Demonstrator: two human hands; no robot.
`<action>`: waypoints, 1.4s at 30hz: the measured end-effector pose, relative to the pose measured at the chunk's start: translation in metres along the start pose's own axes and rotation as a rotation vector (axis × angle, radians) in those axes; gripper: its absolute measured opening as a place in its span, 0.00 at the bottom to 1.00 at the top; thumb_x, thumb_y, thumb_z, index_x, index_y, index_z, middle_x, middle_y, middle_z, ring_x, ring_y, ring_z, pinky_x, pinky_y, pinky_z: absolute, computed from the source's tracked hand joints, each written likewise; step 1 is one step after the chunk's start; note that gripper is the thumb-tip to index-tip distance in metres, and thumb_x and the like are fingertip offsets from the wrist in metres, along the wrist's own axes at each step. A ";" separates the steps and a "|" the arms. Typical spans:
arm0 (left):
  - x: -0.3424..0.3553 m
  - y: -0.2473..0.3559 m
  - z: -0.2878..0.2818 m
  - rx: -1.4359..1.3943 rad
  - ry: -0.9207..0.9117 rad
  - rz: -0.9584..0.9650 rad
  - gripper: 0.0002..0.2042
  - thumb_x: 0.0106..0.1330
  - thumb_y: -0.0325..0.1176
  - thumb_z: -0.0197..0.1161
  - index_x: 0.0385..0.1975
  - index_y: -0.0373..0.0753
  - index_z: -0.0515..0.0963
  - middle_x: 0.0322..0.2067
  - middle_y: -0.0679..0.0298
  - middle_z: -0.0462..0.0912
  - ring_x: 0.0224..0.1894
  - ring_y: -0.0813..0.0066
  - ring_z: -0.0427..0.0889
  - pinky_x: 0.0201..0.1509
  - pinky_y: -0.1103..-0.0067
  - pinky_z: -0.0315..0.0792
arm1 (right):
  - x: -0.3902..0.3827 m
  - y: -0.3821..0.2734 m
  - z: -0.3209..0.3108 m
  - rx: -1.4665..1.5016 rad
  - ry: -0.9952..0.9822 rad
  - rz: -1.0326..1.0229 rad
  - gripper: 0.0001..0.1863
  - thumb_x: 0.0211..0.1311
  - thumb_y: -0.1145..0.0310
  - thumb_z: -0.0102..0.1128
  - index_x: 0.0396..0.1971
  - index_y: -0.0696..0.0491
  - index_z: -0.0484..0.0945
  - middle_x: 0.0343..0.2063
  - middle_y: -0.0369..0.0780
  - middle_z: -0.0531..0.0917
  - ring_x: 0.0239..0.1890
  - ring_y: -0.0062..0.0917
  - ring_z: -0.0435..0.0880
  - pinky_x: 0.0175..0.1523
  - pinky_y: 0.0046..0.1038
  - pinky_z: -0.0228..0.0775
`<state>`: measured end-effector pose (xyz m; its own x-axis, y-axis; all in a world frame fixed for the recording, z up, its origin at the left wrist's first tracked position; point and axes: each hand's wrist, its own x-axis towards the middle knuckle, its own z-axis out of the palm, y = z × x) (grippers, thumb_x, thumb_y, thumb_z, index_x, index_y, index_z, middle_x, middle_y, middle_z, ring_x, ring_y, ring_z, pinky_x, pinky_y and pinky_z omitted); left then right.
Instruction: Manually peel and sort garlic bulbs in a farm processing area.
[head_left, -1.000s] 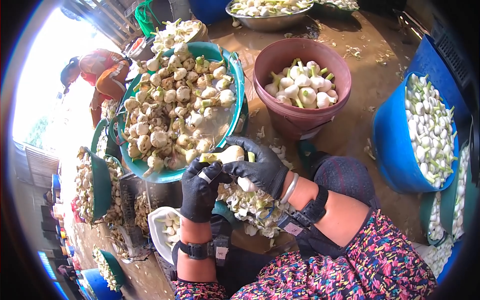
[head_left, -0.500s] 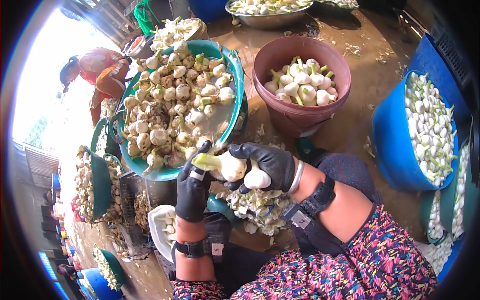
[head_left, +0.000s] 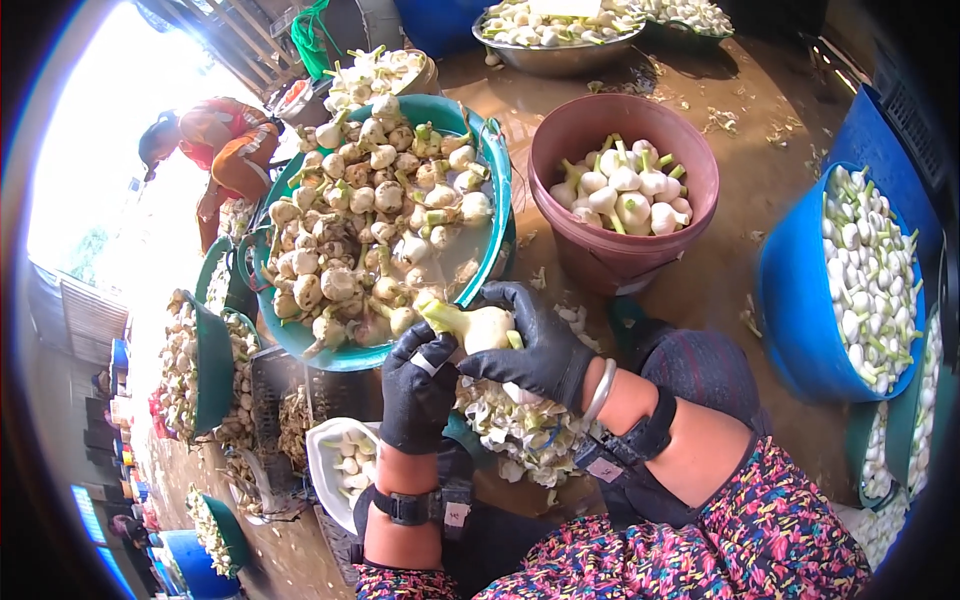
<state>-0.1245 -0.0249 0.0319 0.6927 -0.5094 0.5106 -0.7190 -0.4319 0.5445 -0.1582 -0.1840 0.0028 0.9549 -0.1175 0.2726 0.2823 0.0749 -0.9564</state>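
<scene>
Both my black-gloved hands meet on a pale garlic bulb (head_left: 483, 328) with a short green stem, just in front of a teal tub of soiled garlic (head_left: 497, 250). My left hand (head_left: 413, 395) is closed at the stem end. My right hand (head_left: 535, 355) is curled round the bulb; a second white bulb (head_left: 522, 393) shows partly beneath its fingers. Under my hands is a heap of pale peelings (head_left: 520, 445). A white container with small bulbs (head_left: 330, 470) sits beside my left forearm.
A pink bucket of white garlic (head_left: 575, 255) stands ahead right, a blue tub of garlic (head_left: 800, 300) farther right. A metal basin of garlic (head_left: 555, 58) is at the back. A crouching co-worker (head_left: 225, 160) is at the left, near green tubs (head_left: 210, 370).
My left fingers lifted off half a second ago and are now closed at the stem again. The second bulb is more hidden. The view has shifted slightly, so containers appear lower and further right.
</scene>
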 end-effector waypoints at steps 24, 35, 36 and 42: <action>0.002 0.028 -0.017 -0.992 0.124 -0.690 0.14 0.53 0.20 0.58 0.41 0.32 0.75 0.46 0.55 0.76 0.40 0.69 0.78 0.42 0.76 0.74 | 0.001 -0.024 -0.015 0.420 -0.178 0.373 0.25 0.54 0.59 0.65 0.46 0.58 0.70 0.31 0.35 0.79 0.31 0.17 0.78 0.33 0.20 0.72; -0.013 -0.014 -0.017 -0.577 0.166 -0.416 0.14 0.62 0.33 0.54 0.40 0.28 0.74 0.37 0.59 0.78 0.38 0.75 0.77 0.45 0.80 0.71 | 0.005 -0.037 -0.015 0.364 -0.294 0.195 0.12 0.58 0.67 0.57 0.39 0.57 0.77 0.35 0.37 0.80 0.38 0.18 0.76 0.44 0.24 0.68; -0.013 -0.018 -0.016 -0.768 0.266 -0.558 0.15 0.64 0.34 0.52 0.42 0.28 0.73 0.37 0.58 0.78 0.38 0.74 0.77 0.46 0.79 0.70 | 0.002 -0.035 -0.019 0.170 -0.469 0.093 0.12 0.56 0.67 0.58 0.39 0.56 0.77 0.35 0.37 0.80 0.39 0.18 0.76 0.43 0.26 0.68; -0.013 -0.041 -0.008 -1.071 0.225 -0.723 0.17 0.68 0.39 0.49 0.45 0.30 0.71 0.38 0.55 0.78 0.36 0.70 0.80 0.35 0.75 0.75 | -0.017 -0.027 -0.011 -0.740 -1.071 0.325 0.18 0.50 0.61 0.55 0.41 0.52 0.76 0.35 0.49 0.80 0.42 0.43 0.77 0.47 0.39 0.67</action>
<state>-0.1039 0.0056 0.0085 0.9694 -0.2337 -0.0755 0.1459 0.3009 0.9424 -0.1835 -0.1947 0.0226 0.6658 0.6563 -0.3548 0.2394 -0.6384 -0.7316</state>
